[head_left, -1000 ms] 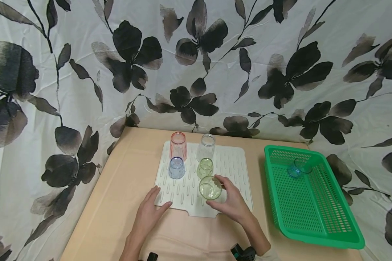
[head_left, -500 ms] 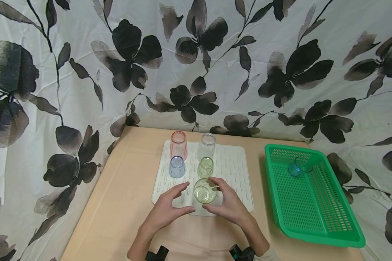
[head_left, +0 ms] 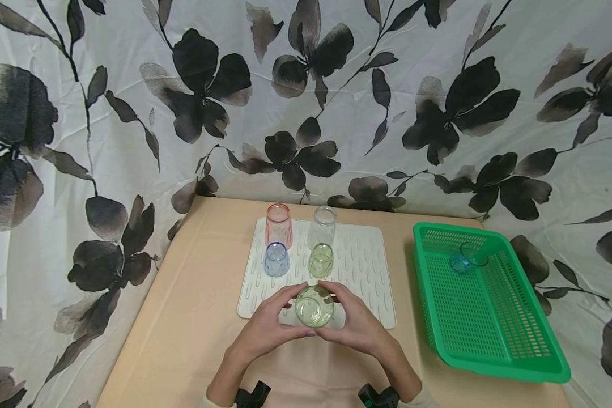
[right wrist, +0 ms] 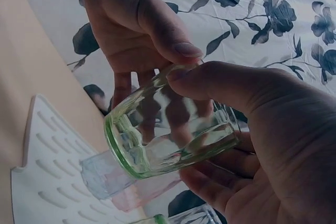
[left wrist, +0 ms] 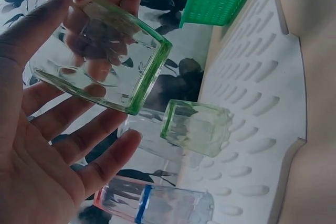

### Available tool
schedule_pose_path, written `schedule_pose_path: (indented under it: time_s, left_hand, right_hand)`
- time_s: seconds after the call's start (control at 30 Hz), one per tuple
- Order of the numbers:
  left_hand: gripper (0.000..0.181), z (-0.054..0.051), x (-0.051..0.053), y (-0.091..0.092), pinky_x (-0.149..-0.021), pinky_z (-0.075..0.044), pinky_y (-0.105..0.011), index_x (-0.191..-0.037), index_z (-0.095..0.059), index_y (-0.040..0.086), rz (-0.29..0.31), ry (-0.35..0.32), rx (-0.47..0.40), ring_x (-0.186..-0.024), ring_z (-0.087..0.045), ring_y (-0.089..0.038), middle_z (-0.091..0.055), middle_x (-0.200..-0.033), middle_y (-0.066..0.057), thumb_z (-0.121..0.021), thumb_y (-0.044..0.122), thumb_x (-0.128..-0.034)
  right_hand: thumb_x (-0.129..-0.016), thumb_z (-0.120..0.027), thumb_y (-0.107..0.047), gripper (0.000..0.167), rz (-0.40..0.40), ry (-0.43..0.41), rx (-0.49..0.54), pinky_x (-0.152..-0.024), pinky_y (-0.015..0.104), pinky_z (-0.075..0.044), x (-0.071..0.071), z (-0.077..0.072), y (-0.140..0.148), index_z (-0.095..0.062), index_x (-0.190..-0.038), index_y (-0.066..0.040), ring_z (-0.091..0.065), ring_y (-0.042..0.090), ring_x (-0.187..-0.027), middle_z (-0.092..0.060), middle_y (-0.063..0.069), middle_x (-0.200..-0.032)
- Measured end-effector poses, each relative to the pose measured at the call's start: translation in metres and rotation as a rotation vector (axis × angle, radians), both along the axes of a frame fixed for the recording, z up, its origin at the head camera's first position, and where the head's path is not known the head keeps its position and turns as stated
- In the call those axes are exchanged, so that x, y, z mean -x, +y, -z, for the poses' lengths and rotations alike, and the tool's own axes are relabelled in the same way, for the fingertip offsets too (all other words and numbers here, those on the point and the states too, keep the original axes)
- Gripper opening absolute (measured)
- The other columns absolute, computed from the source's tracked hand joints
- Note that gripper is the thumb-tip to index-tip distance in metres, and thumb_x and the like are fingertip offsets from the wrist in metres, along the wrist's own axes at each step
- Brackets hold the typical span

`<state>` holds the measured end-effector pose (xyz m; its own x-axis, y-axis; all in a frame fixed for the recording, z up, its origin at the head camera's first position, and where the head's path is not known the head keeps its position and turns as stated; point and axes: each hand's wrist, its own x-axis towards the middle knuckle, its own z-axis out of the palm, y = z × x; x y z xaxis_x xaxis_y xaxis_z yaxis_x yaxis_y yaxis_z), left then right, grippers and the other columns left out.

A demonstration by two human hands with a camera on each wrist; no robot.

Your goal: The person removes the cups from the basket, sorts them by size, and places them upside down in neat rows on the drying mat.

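Note:
A clear green-tinted glass (head_left: pixel 314 306) is held between both hands above the front of a white ribbed drying mat (head_left: pixel 359 272). My left hand (head_left: pixel 271 324) holds it from the left, thumb and fingers around its side. From the right, my right hand (head_left: pixel 356 323) grips the same glass; in the right wrist view its thumb (right wrist: pixel 220 80) lies on the wall close to the left thumb. Behind it on the mat stand a smaller green glass (head_left: pixel 321 260), a blue glass (head_left: pixel 276 259), a tall pink glass (head_left: pixel 279 225) and a tall clear glass (head_left: pixel 322 228).
A green perforated basket (head_left: pixel 481 365) stands on the right of the tan table (head_left: pixel 183 306), with a blue glass (head_left: pixel 461 262) inside. A floral cloth (head_left: pixel 367 130) hangs behind the table.
My left hand has moved right from the mat's front left edge to the glass and now holds it. The right hand has brought the green glass slightly left and toward me.

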<state>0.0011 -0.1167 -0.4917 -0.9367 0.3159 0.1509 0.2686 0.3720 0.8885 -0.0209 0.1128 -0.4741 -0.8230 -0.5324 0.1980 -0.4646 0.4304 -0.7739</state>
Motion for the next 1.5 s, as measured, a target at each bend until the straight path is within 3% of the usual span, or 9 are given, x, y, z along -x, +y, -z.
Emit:
schedule_pose_path:
  time_s: [0.17, 0.4, 0.6, 0.7, 0.9, 1.1, 1.33, 1.5]
  left_hand:
    - [0.086, -0.002, -0.002, 0.000, -0.092, -0.059, -0.035, -0.146, -0.047, 0.033, 0.017, 0.051, 0.021, -0.121, -0.059, -0.013, -0.057, -0.139, 0.013, -0.087, 0.051, -0.0724]
    - [0.083, 0.000, 0.000, 0.001, -0.084, -0.056, -0.026, -0.140, -0.054, 0.028, 0.025, 0.128, -0.002, -0.117, -0.059, -0.013, -0.058, -0.133, 0.009, -0.091, 0.048, -0.0685]
    - [0.082, 0.001, 0.001, 0.000, -0.081, -0.056, -0.027, -0.137, -0.057, 0.023, 0.026, 0.202, -0.015, -0.114, -0.059, -0.017, -0.059, -0.130, 0.002, -0.092, 0.048, -0.0673]
    - [0.082, 0.000, 0.001, 0.000, -0.081, -0.056, -0.026, -0.137, -0.057, 0.022, 0.023, 0.219, -0.019, -0.114, -0.058, -0.015, -0.058, -0.129, 0.002, -0.092, 0.047, -0.0674]
    - [0.082, 0.000, 0.000, 0.001, -0.082, -0.058, -0.030, -0.137, -0.057, 0.026, 0.009, 0.240, -0.045, -0.117, -0.055, -0.010, -0.052, -0.133, 0.006, -0.094, 0.045, -0.0659]
    - [0.083, 0.002, -0.002, 0.000, -0.082, -0.058, -0.030, -0.137, -0.056, 0.025, -0.002, 0.255, -0.063, -0.121, -0.054, -0.011, -0.051, -0.137, 0.004, -0.094, 0.043, -0.0663]
    - [0.082, 0.000, -0.001, -0.007, -0.083, -0.056, -0.025, -0.137, -0.055, 0.019, -0.009, 0.253, -0.076, -0.122, -0.054, -0.013, -0.053, -0.138, -0.001, -0.094, 0.039, -0.0676]
    - [0.080, -0.009, -0.004, -0.011, -0.083, -0.056, -0.025, -0.136, -0.055, 0.020, -0.019, 0.229, -0.062, -0.121, -0.055, -0.015, -0.052, -0.138, 0.000, -0.094, 0.037, -0.0686]
  right_hand:
    - [-0.072, -0.089, -0.016, 0.092, -0.044, 0.022, 0.014, -0.099, 0.041, -0.060, -0.002, -0.003, 0.000, -0.041, -0.150, -0.007, -0.061, 0.028, -0.124, -0.058, 0.010, -0.142]
    - [-0.073, -0.088, -0.015, 0.093, -0.068, 0.026, 0.004, -0.100, 0.040, -0.059, -0.004, -0.004, 0.001, -0.038, -0.152, -0.010, -0.061, 0.023, -0.125, -0.057, 0.006, -0.144]
    - [-0.077, -0.088, -0.028, 0.092, -0.091, 0.002, 0.014, -0.101, 0.039, -0.058, -0.002, -0.002, 0.002, -0.038, -0.152, -0.012, -0.059, 0.023, -0.126, -0.056, 0.004, -0.144]
    - [-0.077, -0.089, -0.032, 0.090, -0.087, -0.042, 0.034, -0.099, 0.037, -0.058, 0.001, 0.005, 0.002, -0.040, -0.151, -0.017, -0.060, 0.021, -0.125, -0.057, 0.002, -0.143]
    - [-0.076, -0.089, -0.023, 0.078, -0.129, -0.221, 0.154, -0.107, 0.036, -0.053, 0.006, 0.036, -0.002, -0.049, -0.142, -0.025, -0.060, 0.017, -0.123, -0.061, -0.002, -0.135]
    - [-0.081, -0.086, -0.021, 0.066, -0.147, -0.250, 0.230, -0.112, 0.032, -0.049, 0.004, 0.052, -0.008, -0.055, -0.138, -0.018, -0.057, 0.015, -0.131, -0.062, 0.003, -0.139]
    - [-0.084, -0.083, -0.016, 0.058, -0.154, -0.250, 0.310, -0.104, 0.033, -0.056, 0.003, 0.056, -0.007, -0.057, -0.135, -0.015, -0.059, 0.012, -0.125, -0.065, 0.006, -0.131]
    - [-0.084, -0.081, -0.008, 0.057, -0.174, -0.295, 0.397, -0.101, 0.031, -0.057, 0.002, 0.057, -0.002, -0.053, -0.134, -0.006, -0.061, 0.020, -0.123, -0.062, 0.018, -0.131]
